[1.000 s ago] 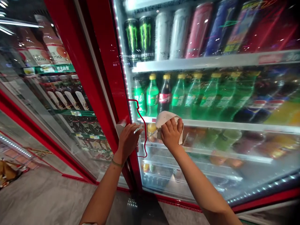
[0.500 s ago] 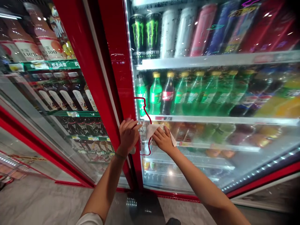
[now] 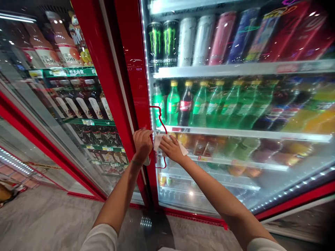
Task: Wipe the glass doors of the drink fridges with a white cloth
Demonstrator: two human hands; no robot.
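My right hand lies with its fingers stretched over a thin white cloth, pressing it to the glass door of a drinks fridge. A corner of the cloth sticks out at the right of the hand. Beneath the hand runs a red-outlined sticker on the glass, partly covered. My left hand is closed at the door's red frame, its fingers curled round the handle; only the handle's lower end shows below the palm.
Behind the glass stand energy drink cans and a row of soda bottles. A second fridge door at the left shows juice bottles and dark bottles on shelves. Grey floor lies below.
My right hand and the cloth have slid left across the glass, closer to the red frame, covering more of the sticker's lettering. My left hand has stayed at the handle.
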